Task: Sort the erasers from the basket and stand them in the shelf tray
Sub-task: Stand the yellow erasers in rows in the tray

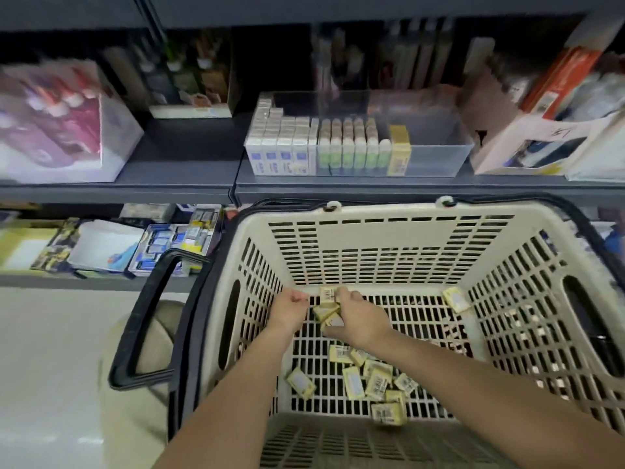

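The erasers (353,380) look like light, stiff wrapped blocks, probably slick, best pinched across the flat sides. Most lie loose at lower centre in the basket (389,211). At mid-frame the left hand (292,304) reaches in, fingers curled; I cannot tell if it holds one. The right hand (358,318) clutches a small stack (326,296). The tray (439,160) sits at upper centre.

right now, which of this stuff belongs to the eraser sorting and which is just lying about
For the job:
basket
loose erasers on its floor
gathered erasers gripped by right hand, left hand beside them
clear tray on the shelf
yellow row standing in it

Just lying about:
pink box, shelf left
orange box, far right
blue-and-white packs, lower shelf
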A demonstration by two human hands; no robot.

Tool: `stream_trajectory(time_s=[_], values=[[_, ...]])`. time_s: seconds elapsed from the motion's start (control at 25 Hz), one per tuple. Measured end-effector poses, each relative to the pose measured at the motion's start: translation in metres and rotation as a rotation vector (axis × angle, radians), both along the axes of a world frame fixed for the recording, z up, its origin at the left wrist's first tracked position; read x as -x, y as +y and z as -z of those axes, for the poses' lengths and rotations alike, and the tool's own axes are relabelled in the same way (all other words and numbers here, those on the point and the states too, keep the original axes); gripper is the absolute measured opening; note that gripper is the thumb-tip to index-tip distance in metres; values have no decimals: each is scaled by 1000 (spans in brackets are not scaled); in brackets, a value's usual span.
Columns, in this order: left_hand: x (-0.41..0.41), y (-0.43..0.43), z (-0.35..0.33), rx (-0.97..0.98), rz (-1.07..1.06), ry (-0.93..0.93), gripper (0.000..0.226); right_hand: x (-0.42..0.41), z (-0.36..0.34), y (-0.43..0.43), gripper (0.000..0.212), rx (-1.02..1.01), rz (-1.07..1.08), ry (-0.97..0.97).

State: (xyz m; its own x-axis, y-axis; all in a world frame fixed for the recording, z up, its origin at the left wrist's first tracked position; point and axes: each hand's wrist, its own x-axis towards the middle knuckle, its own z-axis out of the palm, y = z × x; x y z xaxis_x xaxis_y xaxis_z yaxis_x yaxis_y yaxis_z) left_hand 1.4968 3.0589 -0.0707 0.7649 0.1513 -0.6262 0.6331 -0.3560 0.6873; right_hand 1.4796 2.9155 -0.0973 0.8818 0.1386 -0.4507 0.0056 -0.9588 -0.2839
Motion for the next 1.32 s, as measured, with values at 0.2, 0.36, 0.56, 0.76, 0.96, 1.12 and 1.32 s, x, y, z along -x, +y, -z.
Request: stream_trajectory(time_s=[0.2, 0.36, 0.56, 0.76, 0.96, 1.12, 1.32], values=[[-2, -4, 10, 168, 72, 193, 34, -11, 7, 12, 86, 50, -75, 21], [-4, -1, 21, 264, 91, 337, 23, -8, 14, -13, 73, 6, -201, 23], [0, -7, 24, 288, 59, 446, 22, -2, 23, -20, 71, 35, -247, -32], [-1, -5, 28, 420, -70, 469, 28, -4, 16, -21, 60, -235, -89, -3], [-4, -13, 24, 716, -215, 606, 58, 7, -7, -14, 51, -527, 48, -110], [-7, -12, 12, 934, -88, 582, 43, 4, -29, -18, 72, -541, 108, -61], [-4, -13, 5, 910, -77, 474, 43, 3, -51, -41, 34, -541, 229, -17]])
